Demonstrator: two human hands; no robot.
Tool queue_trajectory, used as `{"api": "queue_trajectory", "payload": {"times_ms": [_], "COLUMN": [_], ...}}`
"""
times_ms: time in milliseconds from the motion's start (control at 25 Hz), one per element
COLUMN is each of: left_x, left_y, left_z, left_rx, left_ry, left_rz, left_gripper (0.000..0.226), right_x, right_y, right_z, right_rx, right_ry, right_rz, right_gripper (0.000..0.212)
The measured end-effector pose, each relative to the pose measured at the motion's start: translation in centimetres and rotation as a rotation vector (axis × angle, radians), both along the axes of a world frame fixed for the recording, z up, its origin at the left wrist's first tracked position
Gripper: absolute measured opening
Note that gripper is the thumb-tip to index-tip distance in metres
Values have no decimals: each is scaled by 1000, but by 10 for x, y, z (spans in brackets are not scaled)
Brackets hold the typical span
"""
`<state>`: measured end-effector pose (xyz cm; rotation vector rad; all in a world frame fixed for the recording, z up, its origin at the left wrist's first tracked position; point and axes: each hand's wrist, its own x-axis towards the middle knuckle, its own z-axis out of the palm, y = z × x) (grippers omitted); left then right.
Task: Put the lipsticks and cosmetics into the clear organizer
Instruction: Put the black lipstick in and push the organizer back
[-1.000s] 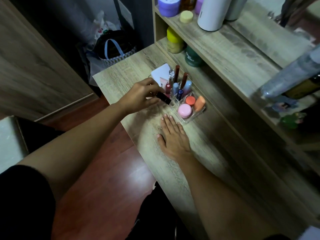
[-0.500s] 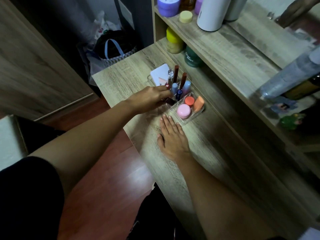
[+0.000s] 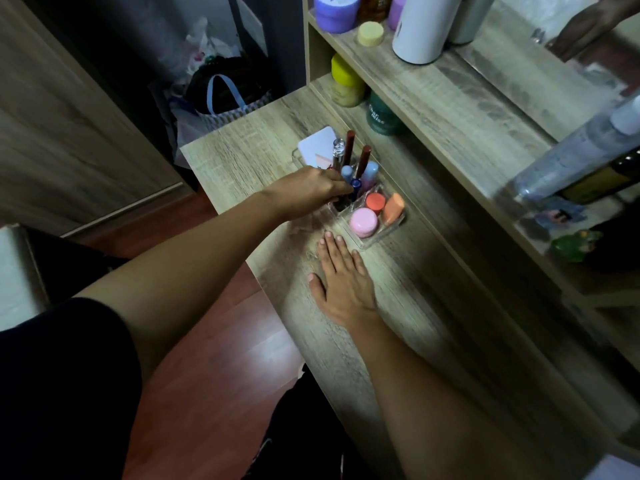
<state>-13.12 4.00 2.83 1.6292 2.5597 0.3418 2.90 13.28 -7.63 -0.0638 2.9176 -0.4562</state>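
Note:
The clear organizer (image 3: 378, 240) stands on the wooden dresser top (image 3: 408, 306). Its front tray holds a pink round jar (image 3: 363, 222), an orange jar (image 3: 375, 201) and an orange sponge (image 3: 393, 209). Upright in the slots behind are two dark red lipsticks (image 3: 349, 147), blue tubes (image 3: 370, 171) and a white compact (image 3: 317, 145). My left hand (image 3: 310, 192) reaches in from the left, its fingertips pinched on a black lipstick (image 3: 343, 202) that stands low in the front-left slot, mostly hidden. My right hand (image 3: 343, 282) lies flat, palm down, just in front of the organizer.
A shelf unit rises right behind the organizer, with a yellow-lidded jar (image 3: 346, 81) and a green jar (image 3: 381, 116) in the lower bay. A white bottle (image 3: 422, 26) and a purple jar (image 3: 336, 8) stand above. A bag (image 3: 225, 95) sits on the floor to the left.
My left hand moved right and forward with the black lipstick, from beside the organizer to over its front-left slot, and lowered the lipstick in. My right hand stayed flat.

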Motion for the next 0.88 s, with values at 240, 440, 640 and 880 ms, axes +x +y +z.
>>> {"api": "queue_trajectory", "payload": {"times_ms": [240,440,640,880], "left_x": [-2,1,2,8], "left_y": [2,3,-2,-23], "left_z": [1,-4,-2,3], "left_rx": [19,12,68,188], "left_ry": [-16,-7,8,11], "left_rz": [-19,-20,-12,95], "left_gripper": [29,29,25,19], "right_x": [0,-1,-2,-4], "right_y": [1,0,0,-4], "right_z": [1,1,2,18], "right_rx": [-1,-6,-2,-63], "right_ry": [1,4,-7,31], "right_rz": [-12,-13,-13,-52], "right_gripper": [64,63,63,59]}}
